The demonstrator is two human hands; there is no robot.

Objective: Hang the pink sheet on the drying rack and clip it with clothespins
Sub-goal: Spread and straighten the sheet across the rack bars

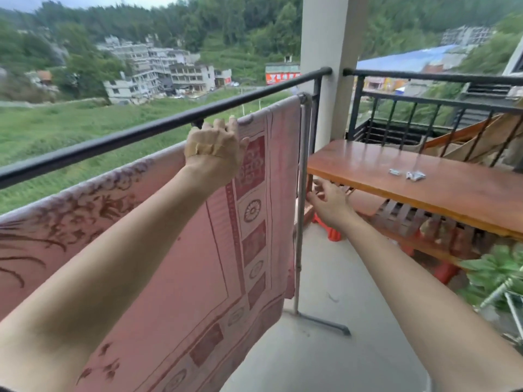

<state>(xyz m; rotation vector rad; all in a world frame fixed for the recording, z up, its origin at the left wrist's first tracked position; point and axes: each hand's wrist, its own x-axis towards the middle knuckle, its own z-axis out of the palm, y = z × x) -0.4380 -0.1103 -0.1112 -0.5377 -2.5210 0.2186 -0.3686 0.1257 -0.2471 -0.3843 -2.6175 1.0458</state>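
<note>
sheet: the pink sheet [175, 250] hangs over the top bar of the drying rack [302, 165], its patterned side towards the camera, its right edge just beside the rack's upright pole.
left hand: the left hand [215, 148] is up at the top fold of the sheet, fingers curled over the cloth and bar and gripping them; bandage strips [203, 149] cross the back of the hand.
right hand: the right hand [329, 205] reaches out low to the right, fingers loose and spread, holding nothing, near the pole and the near edge of the table [424, 199].
clothespins: a few pale clothespins [407, 174] lie on the tabletop, well apart from both hands.
rack: its foot rests on the concrete floor [325, 278], just inside the black railing [141, 134].
around: a white pillar [325, 38] stands behind the rack; a green plant [495, 273] sits at the right edge below the table; fields and buildings lie beyond the railing.
</note>
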